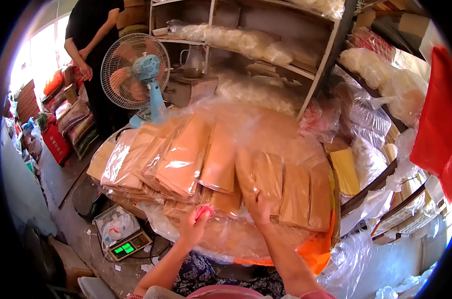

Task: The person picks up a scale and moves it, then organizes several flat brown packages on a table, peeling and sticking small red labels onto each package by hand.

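Observation:
My left hand (191,228) is closed around a small crumpled pink-red item (203,212), just in front of the piled packets. What that item is made of is hard to tell. My right hand (258,209) grips the near end of a narrow tan packet (246,172), which is tilted up and slightly blurred. Left of it, flat tan sheets in clear plastic packets (183,157) overlap in a slanting pile. On the right, more wrapped tan packets (295,194) stand side by side. Clear plastic film (244,233) covers the near part of the table.
A blue electric fan (147,67) stands behind the pile, with a person (95,41) in dark clothes beyond it. Down on the left is a digital scale (127,246) with a lit display. Shelves (244,48) hold bagged goods at the back. Red plastic (437,119) hangs at right.

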Tool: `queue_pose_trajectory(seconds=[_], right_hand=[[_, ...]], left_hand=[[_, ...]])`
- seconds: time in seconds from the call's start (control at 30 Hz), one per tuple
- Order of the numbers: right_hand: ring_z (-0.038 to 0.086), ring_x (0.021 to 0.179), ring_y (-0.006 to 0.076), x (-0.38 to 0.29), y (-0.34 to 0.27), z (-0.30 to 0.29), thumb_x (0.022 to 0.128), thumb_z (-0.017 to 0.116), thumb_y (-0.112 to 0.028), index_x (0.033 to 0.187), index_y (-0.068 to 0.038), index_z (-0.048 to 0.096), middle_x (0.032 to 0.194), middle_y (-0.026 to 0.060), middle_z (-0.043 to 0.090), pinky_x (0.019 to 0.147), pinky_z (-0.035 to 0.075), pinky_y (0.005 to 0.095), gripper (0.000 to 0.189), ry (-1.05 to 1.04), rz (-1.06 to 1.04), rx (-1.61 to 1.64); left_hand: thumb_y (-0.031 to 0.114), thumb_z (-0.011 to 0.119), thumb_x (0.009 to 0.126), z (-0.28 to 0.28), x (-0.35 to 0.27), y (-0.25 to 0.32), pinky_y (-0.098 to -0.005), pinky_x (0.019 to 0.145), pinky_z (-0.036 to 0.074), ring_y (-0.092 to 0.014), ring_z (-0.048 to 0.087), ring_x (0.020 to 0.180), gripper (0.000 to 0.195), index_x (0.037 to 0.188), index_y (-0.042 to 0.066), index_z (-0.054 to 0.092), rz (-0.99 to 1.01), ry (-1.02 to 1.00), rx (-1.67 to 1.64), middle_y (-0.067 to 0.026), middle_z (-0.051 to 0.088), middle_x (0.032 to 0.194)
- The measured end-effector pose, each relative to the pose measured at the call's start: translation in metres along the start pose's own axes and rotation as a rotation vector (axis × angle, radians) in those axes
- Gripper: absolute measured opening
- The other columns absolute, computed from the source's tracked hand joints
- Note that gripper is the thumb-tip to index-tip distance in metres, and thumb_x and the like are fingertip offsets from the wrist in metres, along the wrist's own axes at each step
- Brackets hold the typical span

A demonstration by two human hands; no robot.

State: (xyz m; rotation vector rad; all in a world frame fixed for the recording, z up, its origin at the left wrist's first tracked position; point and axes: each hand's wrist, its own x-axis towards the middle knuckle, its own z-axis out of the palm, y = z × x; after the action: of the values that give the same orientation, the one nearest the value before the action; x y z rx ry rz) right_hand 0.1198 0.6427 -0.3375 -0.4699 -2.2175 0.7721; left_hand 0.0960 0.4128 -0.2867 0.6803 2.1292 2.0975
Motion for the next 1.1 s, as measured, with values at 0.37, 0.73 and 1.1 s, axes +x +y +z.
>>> queue_pose_trajectory(seconds=[0.37, 0.73, 1.1], right_hand=[[0.057, 0.074, 0.0293, 0.077, -0.169, 0.001, 0.078, 0.053, -0.011, 0.106, 0.001, 0.052, 0.088, 0.0137, 0.057, 0.071, 0.046, 0.0388, 0.030, -0.006, -0.644, 0.164], [0.060, 0.083, 0.0323, 0.071, -0.277, 0.103, 0.078, 0.053, -0.020, 0.096, 0.000, 0.053, 0.090, 0.0173, 0.059, 0.070, 0.048, 0.0410, 0.026, -0.596, -0.725, -0.076], [0.045, 0.110, 0.0396, 0.059, -0.039, 0.060, 0.067, 0.066, -0.041, 0.132, 0.001, 0.026, 0.126, 0.0231, 0.041, 0.094, 0.037, 0.0431, 0.087, -0.247, -0.080, -0.391]], left_hand=[[0.006, 0.056, 0.082, -0.036, -0.029, 0.010, -0.0267, 0.073, 0.046, -0.018, 0.062, 0.081, 0.020, 0.100, 0.000, 0.060, 0.033, 0.098, 0.140, -0.0111, 0.065, 0.090], [0.009, 0.049, 0.089, -0.121, 0.037, 0.056, -0.0277, 0.081, 0.044, -0.016, 0.057, 0.089, 0.023, 0.106, -0.004, 0.055, 0.265, 0.785, -0.074, -0.0097, 0.061, 0.098], [0.009, 0.049, 0.088, -0.125, 0.070, 0.049, -0.0277, 0.083, 0.043, -0.016, 0.058, 0.090, 0.021, 0.105, -0.003, 0.056, 0.396, 0.663, 0.289, -0.0091, 0.062, 0.098]])
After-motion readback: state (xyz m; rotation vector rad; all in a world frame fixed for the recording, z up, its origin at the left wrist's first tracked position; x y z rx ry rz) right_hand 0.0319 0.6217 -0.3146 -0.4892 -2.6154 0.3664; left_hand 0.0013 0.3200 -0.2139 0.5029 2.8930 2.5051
